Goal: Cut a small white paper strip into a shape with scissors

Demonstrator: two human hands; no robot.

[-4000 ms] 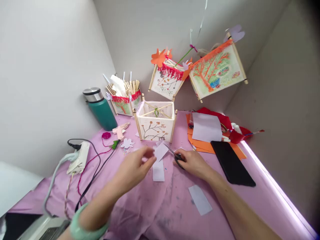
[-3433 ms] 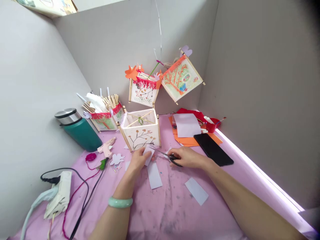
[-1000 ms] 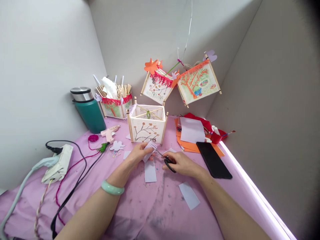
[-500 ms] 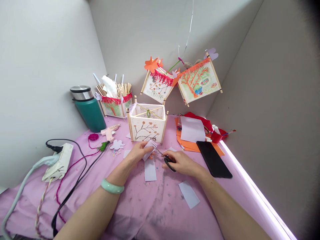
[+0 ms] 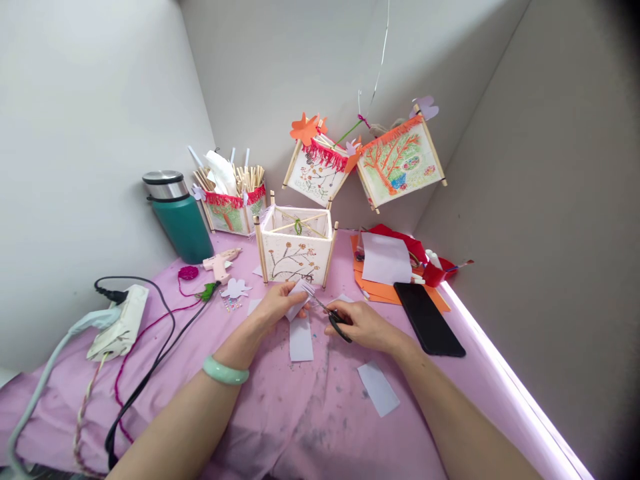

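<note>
In the head view, the left hand comes in from the lower left, wrist lifted slightly and thumb uppermost, its thumb and fingers pinching a fringed paper just below the middle of the frame. The right hand reaches in from the lower right with its fingers curled around the dark handles of the scissors; the metal blades point up and left, meeting the slit end of the paper. The paper is thin, pale lilac and cut into narrow strands at its upper end. Two smooth rectangular slips, the near slip below the left hand and the far slip at lower right of center, lie flat on the wrinkled, stained pink cloth. Behind the hands stands a white fabric box with wooden corner sticks and a drawn flowering branch. A glossy green bangle circles the left wrist, and a matte teal bottle leans at left. Four seconds ago the left hand was blurred, its fingers apart beside the paper; now they grip it. Since half a second ago, both hands look almost unchanged.
</note>
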